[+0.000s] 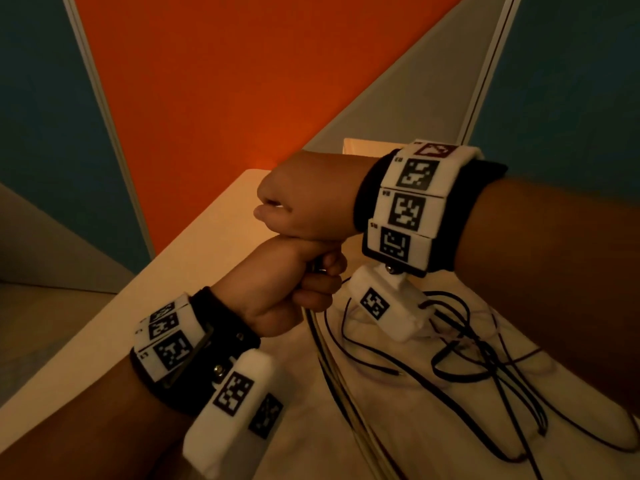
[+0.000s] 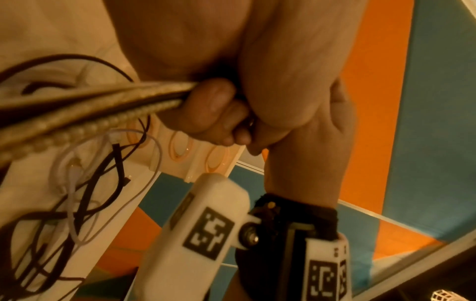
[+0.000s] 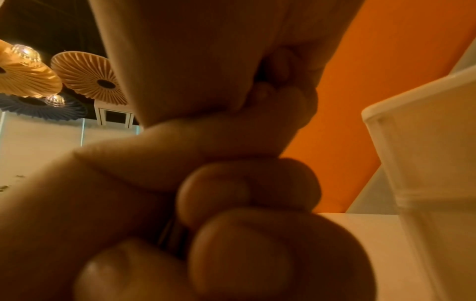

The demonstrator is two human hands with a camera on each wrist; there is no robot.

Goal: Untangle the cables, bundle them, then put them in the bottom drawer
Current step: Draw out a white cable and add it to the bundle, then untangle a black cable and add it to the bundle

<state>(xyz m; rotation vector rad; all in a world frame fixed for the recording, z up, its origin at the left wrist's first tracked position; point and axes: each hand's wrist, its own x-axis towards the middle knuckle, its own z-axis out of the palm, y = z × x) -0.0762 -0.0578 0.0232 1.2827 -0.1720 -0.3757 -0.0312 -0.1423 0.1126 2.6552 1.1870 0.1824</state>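
Observation:
My left hand grips a bundle of beige braided cables that runs down from its fist across the white table. In the left wrist view its fingers curl round the beige cables and a black strand. My right hand sits as a fist directly on top of the left one, fingers curled round the bundle's upper end, of which only a dark sliver shows. Loose thin black cables lie tangled on the table to the right, with a thin white cable among them.
A white drawer unit stands on the table just beyond the hands, its front showing oval handle cut-outs. Orange and blue wall panels rise behind. The table's left edge runs diagonally near my left wrist.

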